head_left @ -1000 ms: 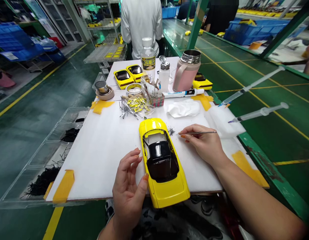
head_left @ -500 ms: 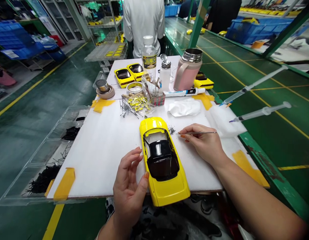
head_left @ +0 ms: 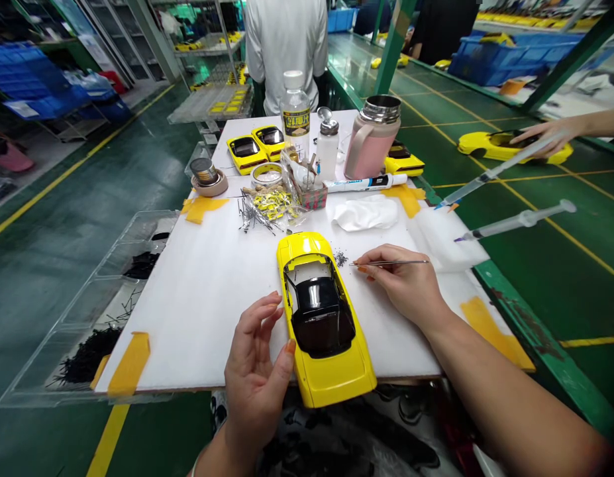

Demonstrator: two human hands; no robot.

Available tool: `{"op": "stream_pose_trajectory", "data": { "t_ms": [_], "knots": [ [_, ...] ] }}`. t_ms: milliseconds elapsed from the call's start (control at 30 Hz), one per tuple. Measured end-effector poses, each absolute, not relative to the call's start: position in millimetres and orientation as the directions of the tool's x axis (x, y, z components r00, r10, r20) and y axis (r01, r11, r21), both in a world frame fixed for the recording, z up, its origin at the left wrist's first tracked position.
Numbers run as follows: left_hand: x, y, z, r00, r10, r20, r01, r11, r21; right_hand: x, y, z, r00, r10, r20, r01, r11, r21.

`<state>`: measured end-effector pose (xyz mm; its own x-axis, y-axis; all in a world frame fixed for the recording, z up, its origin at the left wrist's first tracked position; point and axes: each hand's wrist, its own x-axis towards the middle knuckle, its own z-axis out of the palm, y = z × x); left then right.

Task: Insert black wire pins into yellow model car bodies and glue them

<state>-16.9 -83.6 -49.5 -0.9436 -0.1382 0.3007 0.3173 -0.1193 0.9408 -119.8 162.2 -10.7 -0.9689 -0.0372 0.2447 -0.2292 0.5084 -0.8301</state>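
Note:
A yellow model car body point(head_left: 336, 382) with a black roof lies lengthwise on the white work board point(head_left: 197, 285), its near end over the front edge. Along its left side rests my left hand point(head_left: 259, 358), fingers apart and slightly curled, the thumb against the body's edge. My right hand point(head_left: 399, 278) pinches thin metal tweezers point(head_left: 406, 262), lying level above the board. Their tip points left at a small heap of tiny black parts point(head_left: 341, 258) beside the car. Whether the tip holds a part is too small to tell.
Behind the car stand a bag of yellow parts point(head_left: 274, 202), a white cloth point(head_left: 366, 213), a marker point(head_left: 366, 183) and a pink thermos point(head_left: 373, 139). Two syringes point(head_left: 515, 222) lie at right. A clear tray point(head_left: 43, 351) holds black parts. Another person's hand point(head_left: 548, 136) touches a yellow car.
Another person's hand and a yellow car have come into view on the green conveyor at right. My hands and the car body in front of me have hardly moved.

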Motion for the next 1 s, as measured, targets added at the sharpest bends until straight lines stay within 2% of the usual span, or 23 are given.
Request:
{"op": "stream_pose_trajectory", "data": {
  "t_ms": [833, 1000],
  "knots": [
    [-17.3, -83.6, -50.3, -0.936, -0.131, 0.327, 0.341, -0.104, 0.934, -121.0, 163.0, -12.9, -0.971, -0.011, 0.24, -0.211, 0.515, -0.831],
    [-17.4, -84.2, -50.6, -0.937, -0.131, 0.323, 0.337, -0.107, 0.935, -118.7, 160.9, -8.4, -0.98, 0.015, 0.2, -0.168, 0.483, -0.86]
  ]
}}
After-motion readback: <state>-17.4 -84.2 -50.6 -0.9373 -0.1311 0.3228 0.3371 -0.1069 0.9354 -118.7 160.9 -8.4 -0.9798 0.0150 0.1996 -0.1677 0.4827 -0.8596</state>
